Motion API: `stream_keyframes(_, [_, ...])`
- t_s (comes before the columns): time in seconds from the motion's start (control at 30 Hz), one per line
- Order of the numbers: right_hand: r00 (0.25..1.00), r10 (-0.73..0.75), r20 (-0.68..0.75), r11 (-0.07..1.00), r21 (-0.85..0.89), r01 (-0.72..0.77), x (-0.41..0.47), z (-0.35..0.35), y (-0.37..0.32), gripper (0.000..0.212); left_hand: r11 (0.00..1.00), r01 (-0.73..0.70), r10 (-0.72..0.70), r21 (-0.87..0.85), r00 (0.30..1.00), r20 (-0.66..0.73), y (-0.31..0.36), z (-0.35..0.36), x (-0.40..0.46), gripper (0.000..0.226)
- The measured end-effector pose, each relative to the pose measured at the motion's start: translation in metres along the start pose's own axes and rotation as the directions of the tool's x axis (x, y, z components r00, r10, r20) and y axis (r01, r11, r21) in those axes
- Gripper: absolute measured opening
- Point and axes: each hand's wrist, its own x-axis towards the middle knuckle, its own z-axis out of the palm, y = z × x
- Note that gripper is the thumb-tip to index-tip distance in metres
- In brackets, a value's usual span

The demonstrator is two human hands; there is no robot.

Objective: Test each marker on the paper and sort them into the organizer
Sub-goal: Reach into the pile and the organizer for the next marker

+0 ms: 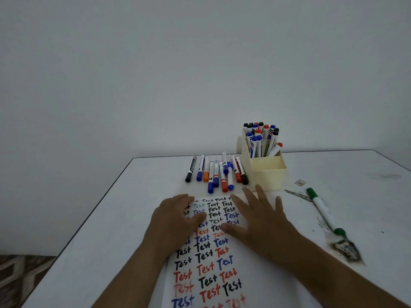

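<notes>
The paper (209, 258) is lying nearest on the tabletop (106, 241), thin and likely to slide; the left hand (175, 221) and right hand (255, 221) are resting on it, fingers spread flat, holding nothing; beyond, loose markers (216, 172) are lying light, stiff, probably best pinched mid-barrel; the organizer (266, 174) is standing just beside them.

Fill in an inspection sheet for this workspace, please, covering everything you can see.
Surface: white table, stained at right.
Job's things: paper covered in "Test" marks; loose markers lying in a row; cream organizer with markers upright in its back compartment.
Clutter: green marker lying apart; dark smudge.
Grippers: left hand and right hand rest flat on paper.
Cables: nothing seen.
Surroundings: plain wall; patterned floor.
</notes>
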Motion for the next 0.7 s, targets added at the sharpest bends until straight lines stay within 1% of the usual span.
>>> stream_keyframes(0.1, [0.999,-0.009,0.042,1.000,0.002,0.009,-0.002,0.008,0.006,0.098,0.996,0.049,-0.051,-0.081,0.998,-0.024,0.001,-0.002,0.001,0.066])
stream_keyframes(0.17, [0.999,-0.008,0.037,1.000,0.004,0.008,-0.003,0.009,0.006,0.097,0.988,0.092,-0.099,-0.123,0.994,-0.054,0.005,-0.002,0.003,0.063])
stream_keyframes(0.27, [0.999,-0.008,0.034,1.000,0.003,0.008,-0.004,0.008,0.006,0.095,0.983,0.131,-0.143,-0.130,0.986,-0.083,0.011,-0.003,0.014,0.058])
stream_keyframes(0.33, [1.000,-0.006,0.028,1.000,0.005,0.006,-0.004,0.008,0.006,0.096,0.983,0.125,-0.137,-0.132,0.987,-0.086,0.011,-0.009,0.025,0.054])
stream_keyframes(0.4, [0.999,-0.005,0.033,1.000,0.005,0.005,-0.004,0.008,0.006,0.098,0.993,0.100,-0.106,-0.070,0.991,-0.079,0.014,-0.020,0.039,0.050])
stream_keyframes(0.5, [1.000,-0.011,0.029,1.000,0.019,0.011,-0.005,0.008,0.006,0.098,0.992,0.051,-0.048,0.112,0.998,-0.031,0.024,-0.030,0.064,0.038])
stream_keyframes(0.53, [1.000,-0.016,0.022,1.000,0.027,0.015,-0.005,0.008,0.005,0.098,0.987,0.050,-0.049,0.155,0.999,-0.015,0.027,-0.031,0.072,0.035])
stream_keyframes(0.63, [1.000,-0.021,0.013,0.999,0.036,0.020,-0.004,0.010,0.007,0.098,0.980,0.080,-0.082,0.183,0.997,0.003,0.031,-0.029,0.089,0.035])
stream_keyframes(0.7, [1.000,-0.026,0.013,0.999,0.034,0.025,-0.003,0.010,0.007,0.097,0.971,0.109,-0.110,0.213,0.994,-0.007,0.036,-0.028,0.095,0.030])
